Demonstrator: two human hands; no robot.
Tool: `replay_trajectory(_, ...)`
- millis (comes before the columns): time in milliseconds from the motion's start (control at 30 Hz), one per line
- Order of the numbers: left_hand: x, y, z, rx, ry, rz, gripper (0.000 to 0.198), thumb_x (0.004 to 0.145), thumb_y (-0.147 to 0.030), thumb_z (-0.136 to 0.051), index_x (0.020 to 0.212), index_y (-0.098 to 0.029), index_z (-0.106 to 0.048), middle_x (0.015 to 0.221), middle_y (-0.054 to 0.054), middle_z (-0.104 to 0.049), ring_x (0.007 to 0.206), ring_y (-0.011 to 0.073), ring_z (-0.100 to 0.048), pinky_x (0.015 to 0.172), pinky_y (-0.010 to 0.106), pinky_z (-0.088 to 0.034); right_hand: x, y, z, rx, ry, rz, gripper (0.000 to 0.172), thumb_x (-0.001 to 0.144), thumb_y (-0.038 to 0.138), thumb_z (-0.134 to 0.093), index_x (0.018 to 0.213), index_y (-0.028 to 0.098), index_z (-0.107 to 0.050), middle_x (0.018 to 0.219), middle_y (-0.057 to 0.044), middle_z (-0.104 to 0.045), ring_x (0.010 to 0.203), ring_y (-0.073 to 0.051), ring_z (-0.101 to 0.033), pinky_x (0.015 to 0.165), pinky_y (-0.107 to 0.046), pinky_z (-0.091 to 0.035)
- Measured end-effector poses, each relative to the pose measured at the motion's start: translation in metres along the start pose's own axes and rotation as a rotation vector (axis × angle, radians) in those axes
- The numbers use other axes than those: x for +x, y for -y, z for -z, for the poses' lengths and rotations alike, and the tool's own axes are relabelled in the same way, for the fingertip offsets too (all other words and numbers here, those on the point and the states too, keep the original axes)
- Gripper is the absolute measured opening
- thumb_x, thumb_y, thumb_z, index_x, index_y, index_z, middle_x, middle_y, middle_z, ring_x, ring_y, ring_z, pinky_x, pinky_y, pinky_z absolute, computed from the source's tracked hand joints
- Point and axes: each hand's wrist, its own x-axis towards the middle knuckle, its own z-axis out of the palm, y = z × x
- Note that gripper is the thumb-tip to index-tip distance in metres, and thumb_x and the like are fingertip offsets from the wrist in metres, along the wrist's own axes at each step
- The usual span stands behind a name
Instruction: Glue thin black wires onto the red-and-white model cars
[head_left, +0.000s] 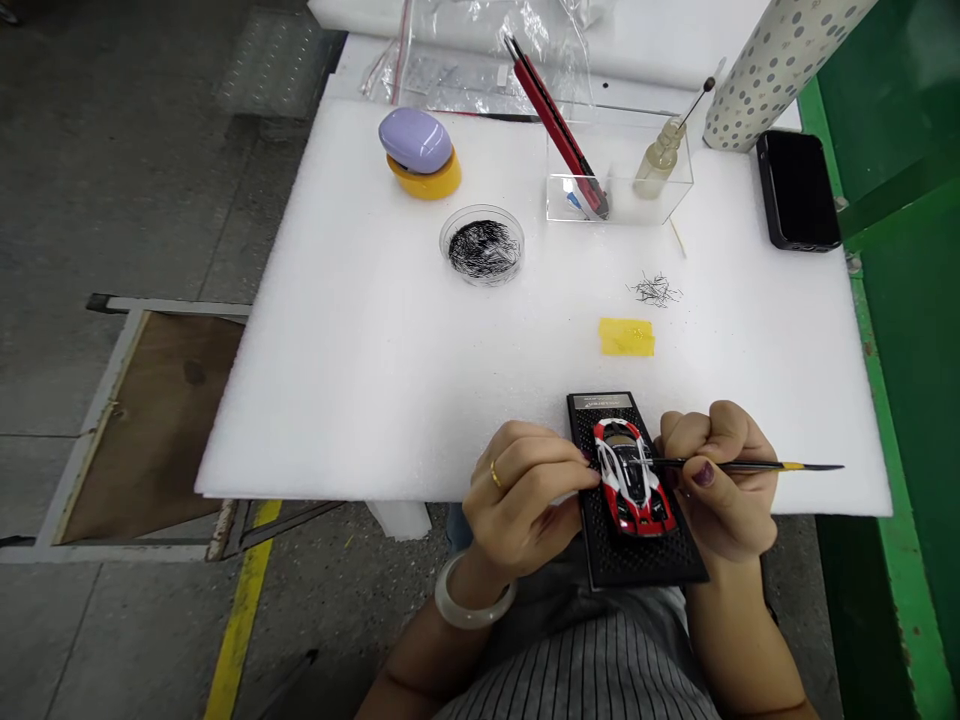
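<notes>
A red, white and black model car [634, 480] sits on a black display base [615, 560] at the front edge of the white foam sheet. My left hand [525, 495] grips the base's left side, with its fingertips beside the car. Pinched in my right hand [720, 480] is a thin paintbrush [757, 466] with a black and yellow handle. The brush lies level, its tip over the middle of the car; whether the tip touches the car I cannot tell. Part of the right hand's fingers is hidden behind the base.
Beyond the hands lie a yellow piece of tape [627, 338], thin black strands [656, 290] and a round dish [484, 246] of more strands. A clear box [619, 200] holds a red utility knife [559, 130] and a glass bottle [658, 160]. A phone [799, 190] lies far right.
</notes>
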Motion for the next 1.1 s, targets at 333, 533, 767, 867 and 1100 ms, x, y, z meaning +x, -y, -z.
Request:
replay_trajectory(333, 0.0, -0.001, 0.0, -0.003, 0.001, 0.004, 0.005, 0.094, -0.011, -0.068, 0.089, -0.011, -0.066, 0.085, 0.004, -0.066, 0.081, 0.0139, -0.062, 0.07, 0.031, -0.055, -0.002, -0.001, 0.0, 0.031, -0.008, 0.005, 0.021, 0.084, 0.021, -0.078, 0.076, 0.024, -0.059, 0.058, 0.004, -0.055, 0.052, -0.013, -0.04, 0.048, -0.026, -0.032)
replay_trajectory(533, 0.001, -0.002, 0.001, -0.004, 0.001, 0.0, 0.005, 0.094, -0.011, -0.068, 0.089, -0.011, -0.065, 0.084, 0.004, -0.065, 0.078, 0.0135, -0.061, 0.068, 0.031, -0.055, -0.002, -0.001, 0.001, 0.014, -0.011, 0.007, 0.022, 0.084, 0.021, -0.078, 0.076, 0.024, -0.058, 0.057, 0.004, -0.053, 0.051, -0.012, -0.04, 0.048, -0.026, -0.032)
replay_trajectory(767, 0.001, -0.001, 0.0, -0.001, 0.003, 0.002, 0.006, 0.095, -0.013, -0.068, 0.089, -0.011, -0.066, 0.086, 0.004, -0.066, 0.08, 0.0137, -0.061, 0.07, 0.031, -0.054, 0.004, 0.002, -0.002, 0.038, 0.006, 0.031, 0.021, 0.084, 0.025, -0.077, 0.078, 0.023, -0.057, 0.056, 0.005, -0.049, 0.05, -0.011, -0.039, 0.044, -0.024, -0.032)
replay_trajectory(867, 0.004, -0.004, 0.002, 0.03, 0.029, -0.002, 0.006, 0.096, -0.015, -0.065, 0.09, -0.013, -0.065, 0.086, 0.004, -0.067, 0.079, 0.0145, -0.06, 0.069, 0.031, -0.054, 0.006, 0.006, 0.0, 0.035, -0.022, 0.037, 0.024, 0.084, 0.03, -0.077, 0.076, 0.024, -0.055, 0.054, 0.006, -0.042, 0.048, -0.012, -0.036, 0.043, -0.024, -0.031)
replay_trajectory(1100, 0.012, -0.021, -0.014, 0.165, 0.097, -0.062, 0.007, 0.092, -0.011, -0.063, 0.09, -0.018, -0.063, 0.083, 0.002, -0.068, 0.081, 0.0182, -0.061, 0.079, 0.037, -0.049, -0.005, 0.026, 0.027, -0.151, -0.201, 0.112, 0.018, 0.084, 0.034, -0.078, 0.079, 0.024, -0.064, 0.055, 0.004, -0.051, 0.05, -0.013, -0.041, 0.048, -0.026, -0.034)
